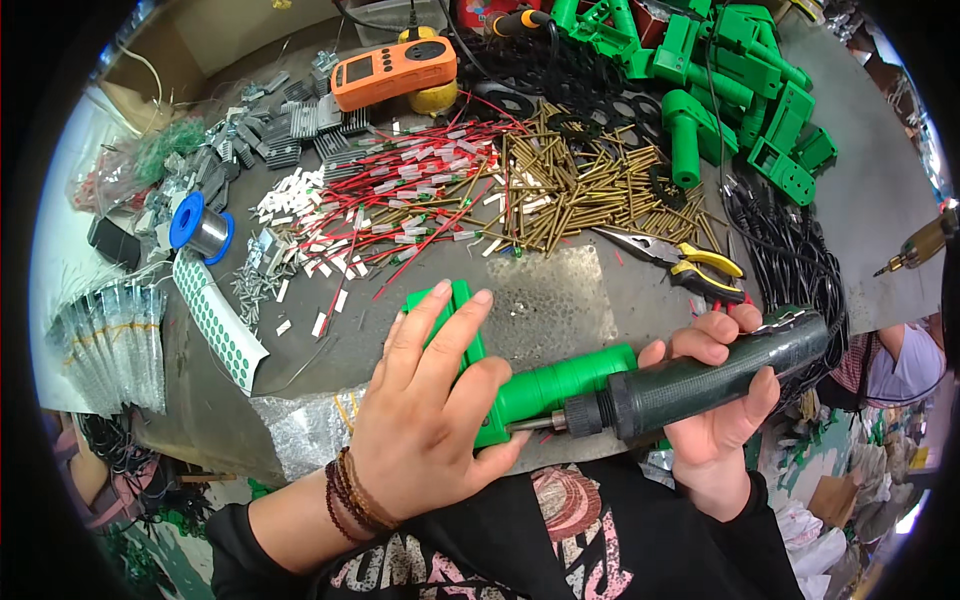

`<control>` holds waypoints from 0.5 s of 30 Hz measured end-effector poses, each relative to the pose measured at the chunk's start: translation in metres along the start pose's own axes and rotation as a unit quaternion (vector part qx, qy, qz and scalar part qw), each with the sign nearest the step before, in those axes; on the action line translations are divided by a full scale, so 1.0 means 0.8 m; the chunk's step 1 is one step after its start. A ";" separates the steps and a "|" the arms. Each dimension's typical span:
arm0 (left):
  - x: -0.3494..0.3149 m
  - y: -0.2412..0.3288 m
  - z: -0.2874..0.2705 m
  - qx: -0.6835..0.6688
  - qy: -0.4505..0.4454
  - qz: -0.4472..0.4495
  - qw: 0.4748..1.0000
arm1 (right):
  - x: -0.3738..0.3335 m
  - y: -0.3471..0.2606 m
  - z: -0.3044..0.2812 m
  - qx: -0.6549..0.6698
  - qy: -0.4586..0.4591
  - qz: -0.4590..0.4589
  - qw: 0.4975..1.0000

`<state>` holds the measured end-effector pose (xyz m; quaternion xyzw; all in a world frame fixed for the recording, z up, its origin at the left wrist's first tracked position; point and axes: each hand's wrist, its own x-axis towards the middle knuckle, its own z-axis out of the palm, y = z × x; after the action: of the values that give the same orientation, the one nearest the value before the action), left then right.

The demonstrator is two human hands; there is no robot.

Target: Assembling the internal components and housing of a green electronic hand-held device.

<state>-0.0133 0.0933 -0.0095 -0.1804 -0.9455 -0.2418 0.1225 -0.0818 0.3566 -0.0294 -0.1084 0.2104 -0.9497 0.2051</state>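
My left hand (pixel 415 405) grips a green plastic housing (pixel 562 384) from above, its fingers over the blocky end and its thumb low along the near side. The housing's round barrel points right. My right hand (pixel 712 400) is closed around a black electric screwdriver (pixel 720 372), which lies nearly level with its tip toward the left. Its metal bit reaches the near side of the green block by my left thumb; the screw spot there is hidden. Just beyond my right hand lie yellow-and-black pliers (pixel 705 270).
Brass tubes (pixel 590 185), red wires (pixel 390 190) and white pieces cover the table's middle. Green housings (pixel 740 90) are piled back right, beside black cables (pixel 785 235). An orange meter (pixel 394 74), solder spool (pixel 201 228) and sticker sheet (pixel 215 318) stand left. Another screwdriver (pixel 915 245) hangs far right.
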 end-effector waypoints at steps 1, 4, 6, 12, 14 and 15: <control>0.000 0.001 0.001 0.002 0.007 -0.005 1.000 | 0.001 0.002 -0.003 0.005 -0.007 -0.003 1.000; -0.001 0.003 0.004 0.002 0.018 -0.017 1.000 | -0.001 0.010 -0.010 0.015 -0.009 -0.009 1.000; -0.002 0.004 0.007 0.001 0.022 -0.024 0.999 | -0.002 0.012 -0.013 0.022 -0.006 -0.012 1.000; -0.006 0.003 0.012 0.003 0.028 -0.030 0.999 | -0.007 0.018 -0.012 0.031 0.006 -0.018 0.999; -0.006 0.003 0.012 -0.006 0.032 -0.031 0.999 | -0.007 0.018 -0.008 0.037 0.001 -0.016 0.999; -0.006 0.003 0.012 -0.006 0.032 -0.032 0.999 | -0.005 0.018 -0.010 0.037 0.001 -0.015 0.999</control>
<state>-0.0091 0.0985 -0.0182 -0.1431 -0.9449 -0.2570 0.1437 -0.0756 0.3494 -0.0435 -0.1032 0.1736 -0.9599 0.1943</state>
